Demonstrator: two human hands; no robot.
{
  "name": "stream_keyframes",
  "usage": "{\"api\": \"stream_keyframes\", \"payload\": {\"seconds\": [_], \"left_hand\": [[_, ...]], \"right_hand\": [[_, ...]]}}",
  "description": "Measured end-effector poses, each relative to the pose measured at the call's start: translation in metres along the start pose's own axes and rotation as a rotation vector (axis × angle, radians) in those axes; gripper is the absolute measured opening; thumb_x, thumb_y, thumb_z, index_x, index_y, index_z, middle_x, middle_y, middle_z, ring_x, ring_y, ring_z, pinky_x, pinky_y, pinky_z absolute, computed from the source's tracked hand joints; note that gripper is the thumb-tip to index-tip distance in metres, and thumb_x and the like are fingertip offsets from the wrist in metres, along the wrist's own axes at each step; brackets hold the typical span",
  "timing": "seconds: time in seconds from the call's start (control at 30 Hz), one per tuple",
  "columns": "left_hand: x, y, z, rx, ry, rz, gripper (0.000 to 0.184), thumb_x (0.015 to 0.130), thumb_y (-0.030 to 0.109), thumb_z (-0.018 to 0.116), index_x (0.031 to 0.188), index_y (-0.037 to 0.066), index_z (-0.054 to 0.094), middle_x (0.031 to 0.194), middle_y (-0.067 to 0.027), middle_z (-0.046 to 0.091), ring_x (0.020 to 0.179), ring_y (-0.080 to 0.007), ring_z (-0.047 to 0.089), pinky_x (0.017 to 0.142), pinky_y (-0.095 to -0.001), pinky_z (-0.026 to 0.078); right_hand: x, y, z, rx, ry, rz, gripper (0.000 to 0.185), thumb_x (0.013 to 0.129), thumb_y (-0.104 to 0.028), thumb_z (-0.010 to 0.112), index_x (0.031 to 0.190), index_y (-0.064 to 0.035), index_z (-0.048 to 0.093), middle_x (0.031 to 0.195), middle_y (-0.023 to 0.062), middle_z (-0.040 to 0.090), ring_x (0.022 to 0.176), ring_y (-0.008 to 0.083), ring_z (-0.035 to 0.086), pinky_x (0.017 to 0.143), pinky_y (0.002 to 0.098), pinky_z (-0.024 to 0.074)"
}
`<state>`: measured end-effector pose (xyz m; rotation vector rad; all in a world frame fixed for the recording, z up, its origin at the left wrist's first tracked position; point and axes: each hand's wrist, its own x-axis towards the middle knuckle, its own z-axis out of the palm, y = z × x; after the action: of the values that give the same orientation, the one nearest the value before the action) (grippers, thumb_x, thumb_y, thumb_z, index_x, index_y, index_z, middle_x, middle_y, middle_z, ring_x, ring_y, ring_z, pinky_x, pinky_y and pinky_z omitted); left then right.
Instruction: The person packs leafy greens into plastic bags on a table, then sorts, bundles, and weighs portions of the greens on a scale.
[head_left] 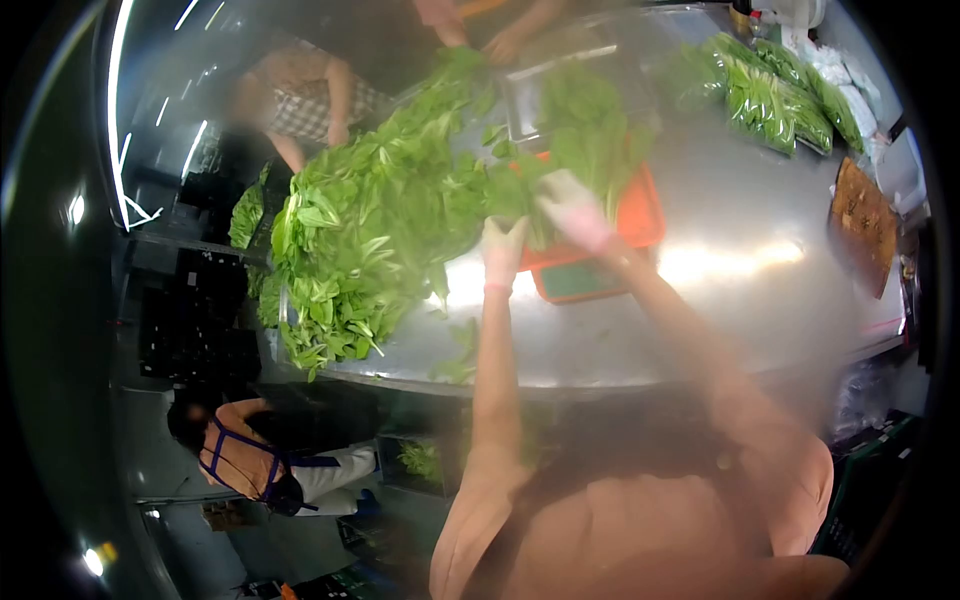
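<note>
My left hand [502, 252], in a pale glove with a pink cuff, is closed on some leafy greens [508, 192] at the right edge of a large heap. Just to the right, my gloved right hand [574, 208] is closed on the same greens, in front of an orange scale [640, 212]. The fingertips of both hands are partly hidden and hazy. A bunch of leafy greens [585, 120] lies on the scale, stems toward me. The scale's green display panel [578, 280] faces my side. The loose heap of leafy greens [370, 215] spreads to the left.
A steel table [730, 320] carries everything. Bagged greens [775, 95] lie at the far right, near a brown board [862, 225]. A clear tray [560, 65] is behind the scale. Co-workers' hands [510, 42] reach in opposite; another person [265, 455] is at lower left.
</note>
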<state>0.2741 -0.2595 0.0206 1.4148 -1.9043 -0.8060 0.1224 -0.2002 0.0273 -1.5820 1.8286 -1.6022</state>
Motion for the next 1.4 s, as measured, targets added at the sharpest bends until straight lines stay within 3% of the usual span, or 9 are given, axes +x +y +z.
{"api": "stream_keyframes", "payload": {"seconds": [0.1,0.27,0.43,0.7,0.97,1.07,1.17,1.3,1.4], "left_hand": [[0.001,0.007,0.011,0.022,0.020,0.005,0.056,0.067,0.042,0.072,0.088,-0.008,0.057,0.080,-0.0170,0.061,0.069,-0.0268,0.058,0.070,-0.0341,0.047],[-0.001,0.042,0.016,-0.022,-0.086,-0.049,0.058,0.064,0.042,0.074,0.087,-0.010,0.058,0.082,-0.0217,0.064,0.077,-0.0280,0.062,0.073,-0.0346,0.047],[-0.008,0.052,0.021,-0.043,-0.064,-0.089,0.053,0.062,0.036,0.073,0.086,-0.009,0.059,0.079,-0.0209,0.064,0.077,-0.0289,0.062,0.071,-0.0355,0.048],[-0.016,0.031,0.031,0.156,-0.080,-0.038,0.045,0.071,0.038,0.067,0.093,0.000,0.058,0.095,-0.0200,0.058,0.089,-0.0336,0.056,0.080,-0.0389,0.044],[-0.021,-0.010,-0.003,0.091,-0.189,0.178,0.026,0.078,0.026,0.062,0.080,0.001,0.056,0.076,-0.0170,0.059,0.075,-0.0339,0.056,0.068,-0.0407,0.044],[-0.016,-0.026,-0.016,-0.007,-0.266,0.243,0.024,0.078,0.023,0.063,0.079,0.000,0.056,0.072,-0.0148,0.059,0.069,-0.0306,0.056,0.064,-0.0369,0.044],[-0.013,-0.043,-0.048,-0.248,-0.348,0.196,0.022,0.079,0.020,0.063,0.081,0.000,0.056,0.072,-0.0126,0.058,0.066,-0.0234,0.056,0.062,-0.0326,0.044],[0.025,-0.121,-0.080,0.059,0.202,0.066,0.033,0.076,0.024,0.067,0.094,0.000,0.054,0.091,-0.0148,0.059,0.083,-0.0239,0.056,0.073,-0.0347,0.046],[0.078,-0.145,-0.081,0.392,0.347,0.071,0.063,0.073,0.034,0.070,0.118,0.003,0.039,0.119,-0.0218,0.044,0.108,-0.0322,0.045,0.083,-0.0436,0.043]], "right_hand": [[-0.025,0.015,-0.047,-0.197,0.269,0.333,0.035,0.079,-0.032,0.059,0.101,-0.0038,0.057,0.105,0.0160,0.054,0.094,0.0306,0.056,0.082,0.0388,0.0447],[-0.022,0.056,-0.051,-0.308,-0.105,0.543,0.063,0.077,-0.053,0.055,0.116,-0.0039,0.049,0.115,0.0189,0.050,0.102,0.0359,0.053,0.086,0.0429,0.0427],[-0.016,0.073,-0.005,-0.180,-0.111,0.352,0.064,0.077,-0.051,0.055,0.118,-0.0018,0.046,0.113,0.0202,0.051,0.103,0.0372,0.052,0.086,0.0470,0.0420],[-0.019,0.046,-0.058,-0.325,-0.265,0.438,0.062,0.077,-0.052,0.055,0.114,-0.0030,0.050,0.109,0.0199,0.054,0.101,0.0377,0.052,0.084,0.0457,0.0414],[-0.069,0.007,-0.074,-0.118,0.243,0.306,0.026,0.085,-0.017,0.056,0.104,-0.0003,0.057,0.093,0.0120,0.057,0.076,0.0186,0.056,0.073,0.0284,0.0443],[-0.094,-0.042,-0.062,-0.041,0.015,0.274,0.013,0.084,-0.002,0.054,0.096,0.0004,0.058,0.085,0.0071,0.055,0.075,0.0122,0.052,0.070,0.0233,0.0426],[-0.133,-0.037,-0.025,-0.027,-0.245,0.188,0.013,0.082,-0.003,0.055,0.094,-0.0009,0.058,0.084,0.0107,0.057,0.069,0.0184,0.056,0.064,0.0286,0.0455],[-0.175,-0.049,0.024,-0.118,-0.456,0.298,0.017,0.080,-0.012,0.059,0.093,-0.0021,0.060,0.083,0.0147,0.059,0.075,0.0277,0.059,0.067,0.0339,0.0468],[-0.196,-0.031,0.059,-0.155,-0.488,0.250,0.018,0.080,-0.014,0.059,0.093,-0.0026,0.060,0.084,0.0153,0.060,0.077,0.0307,0.059,0.068,0.0362,0.0468]]}}
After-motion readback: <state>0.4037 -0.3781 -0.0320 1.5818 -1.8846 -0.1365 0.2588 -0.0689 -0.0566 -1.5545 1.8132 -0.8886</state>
